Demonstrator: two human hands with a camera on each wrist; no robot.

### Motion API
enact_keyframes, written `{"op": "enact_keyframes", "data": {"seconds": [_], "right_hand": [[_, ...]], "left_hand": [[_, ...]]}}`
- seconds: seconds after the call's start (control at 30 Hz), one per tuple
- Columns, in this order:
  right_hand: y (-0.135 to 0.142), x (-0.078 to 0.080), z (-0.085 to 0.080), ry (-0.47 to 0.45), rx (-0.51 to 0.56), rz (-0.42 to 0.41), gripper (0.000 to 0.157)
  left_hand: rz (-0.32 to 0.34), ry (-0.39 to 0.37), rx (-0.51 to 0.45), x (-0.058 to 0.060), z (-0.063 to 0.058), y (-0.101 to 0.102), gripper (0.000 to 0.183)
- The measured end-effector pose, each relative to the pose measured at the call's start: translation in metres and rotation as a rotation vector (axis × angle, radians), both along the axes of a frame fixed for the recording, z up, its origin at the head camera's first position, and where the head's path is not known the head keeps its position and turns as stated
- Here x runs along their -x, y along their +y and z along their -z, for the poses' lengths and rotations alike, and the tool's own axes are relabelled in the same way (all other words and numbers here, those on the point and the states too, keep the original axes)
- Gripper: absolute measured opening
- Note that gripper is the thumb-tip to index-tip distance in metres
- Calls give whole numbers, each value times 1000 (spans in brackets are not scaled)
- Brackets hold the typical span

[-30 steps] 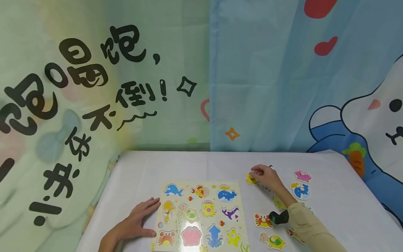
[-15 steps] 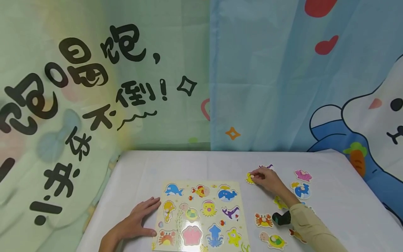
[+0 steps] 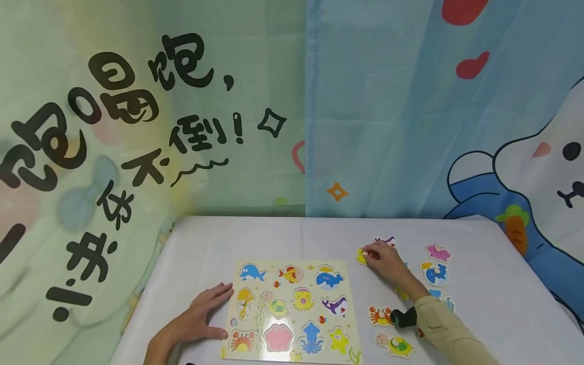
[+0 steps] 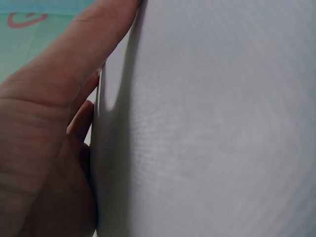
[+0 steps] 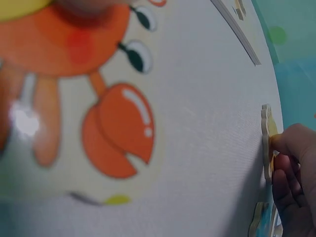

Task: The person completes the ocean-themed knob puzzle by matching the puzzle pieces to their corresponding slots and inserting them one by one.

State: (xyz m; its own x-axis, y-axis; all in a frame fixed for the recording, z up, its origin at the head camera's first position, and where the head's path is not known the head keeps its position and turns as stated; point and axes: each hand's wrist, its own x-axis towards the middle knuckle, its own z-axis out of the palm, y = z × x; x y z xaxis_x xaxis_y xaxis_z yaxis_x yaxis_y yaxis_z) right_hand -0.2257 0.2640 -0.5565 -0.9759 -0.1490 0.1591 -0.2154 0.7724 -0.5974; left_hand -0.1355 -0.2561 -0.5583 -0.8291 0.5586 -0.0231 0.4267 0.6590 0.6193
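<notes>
The puzzle board (image 3: 289,348) with pictured sea animals lies on the table. My left hand (image 3: 196,318) rests at its left edge, fingers spread and straight, with the thumb by the lower left corner. In the left wrist view the thumb (image 4: 74,54) lies along the white cloth. Beyond the board's far right corner my right hand (image 3: 387,259) pinches a yellow puzzle piece (image 3: 360,256), partly hidden by the fingers. Seen from the right wrist, this wooden piece (image 5: 266,143) is edge-on, with thumb and fingers at its face.
Around the right arm lie a purple piece (image 3: 386,240), a pink shell (image 3: 439,252), a blue whale (image 3: 435,274), a crab (image 3: 379,316) and a turtle (image 3: 396,345). A black wrist camera (image 3: 404,318) sits on the right wrist. Printed curtains (image 3: 365,111) hang behind the white table (image 3: 274,241).
The right hand's fingers have closed on the yellow piece's knob, and the hand has stayed there since. The left hand has barely moved. The head view has shifted slightly.
</notes>
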Motion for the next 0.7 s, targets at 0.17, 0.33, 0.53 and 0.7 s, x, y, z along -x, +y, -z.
{"op": "enact_keyframes", "data": {"seconds": [0.17,0.33,0.53,0.7], "right_hand": [[-3,-1,-4,-5,-22,-15,19],[-4,-2,-5,14,-36,-20,19],[-14,-4,-15,54,-28,-11,19],[-33,-11,-24,65,31,-29,19]], "left_hand": [[-5,-6,0,0,-3,1,95],[-3,-2,-2,0,-4,1,95],[5,9,-19,-1,-3,2,93],[1,3,-17,-1,-2,1,93]]}}
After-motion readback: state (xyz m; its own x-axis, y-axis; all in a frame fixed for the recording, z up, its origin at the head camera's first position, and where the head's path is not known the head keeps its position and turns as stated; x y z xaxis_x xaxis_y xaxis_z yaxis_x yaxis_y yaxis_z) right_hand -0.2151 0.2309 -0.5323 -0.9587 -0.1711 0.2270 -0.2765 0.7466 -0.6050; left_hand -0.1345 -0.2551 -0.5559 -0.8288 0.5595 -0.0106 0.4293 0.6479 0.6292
